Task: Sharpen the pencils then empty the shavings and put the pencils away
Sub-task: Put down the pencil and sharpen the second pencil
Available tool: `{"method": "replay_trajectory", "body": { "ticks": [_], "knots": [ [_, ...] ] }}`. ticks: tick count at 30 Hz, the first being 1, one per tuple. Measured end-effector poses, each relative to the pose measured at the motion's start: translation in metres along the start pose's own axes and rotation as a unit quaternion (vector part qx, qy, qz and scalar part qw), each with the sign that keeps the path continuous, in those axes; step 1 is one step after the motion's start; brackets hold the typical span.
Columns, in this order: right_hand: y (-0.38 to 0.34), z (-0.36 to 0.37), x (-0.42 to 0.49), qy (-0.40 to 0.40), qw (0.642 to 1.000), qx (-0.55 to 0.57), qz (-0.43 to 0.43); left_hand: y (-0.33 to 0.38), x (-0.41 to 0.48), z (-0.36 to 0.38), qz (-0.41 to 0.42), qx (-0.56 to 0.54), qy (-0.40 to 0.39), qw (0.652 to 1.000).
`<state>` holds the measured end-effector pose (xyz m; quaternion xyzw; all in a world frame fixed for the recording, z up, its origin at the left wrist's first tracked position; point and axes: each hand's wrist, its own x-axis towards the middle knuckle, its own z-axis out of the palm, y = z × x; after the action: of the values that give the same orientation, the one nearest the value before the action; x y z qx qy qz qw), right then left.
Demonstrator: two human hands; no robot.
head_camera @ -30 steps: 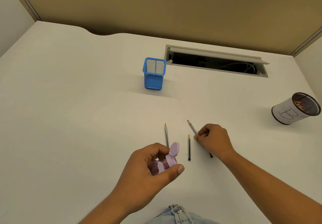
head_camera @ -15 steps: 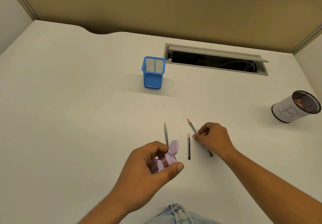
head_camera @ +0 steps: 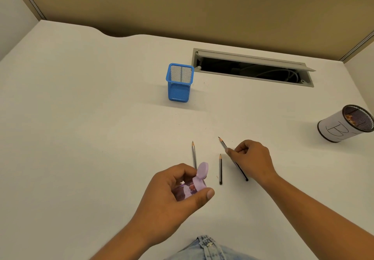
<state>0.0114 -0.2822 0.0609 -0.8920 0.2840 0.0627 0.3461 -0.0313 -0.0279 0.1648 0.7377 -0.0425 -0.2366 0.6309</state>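
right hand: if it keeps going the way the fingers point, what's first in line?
The right hand points left, its fingertips already on the angled pencil. Past that, probably the short middle pencil, though height above the desk is unclear.

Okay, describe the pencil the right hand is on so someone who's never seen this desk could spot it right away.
On the white desk, look at the near middle, where three pencils lie close together. The one you want is the rightmost pencil, under the fingers of the right hand. Unlike the middle pencil and the left pencil, which point almost straight away, it lies slanted.
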Motion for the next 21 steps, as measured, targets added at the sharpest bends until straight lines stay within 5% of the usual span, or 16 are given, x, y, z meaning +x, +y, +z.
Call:
{"method": "replay_trajectory", "body": {
  "ticks": [21],
  "knots": [
    [-0.055, 0.054, -0.037, -0.082, 0.982, -0.090, -0.145, -0.016, -0.022, -0.006, -0.007, 0.014, 0.023, 1.000]
  ]
}}
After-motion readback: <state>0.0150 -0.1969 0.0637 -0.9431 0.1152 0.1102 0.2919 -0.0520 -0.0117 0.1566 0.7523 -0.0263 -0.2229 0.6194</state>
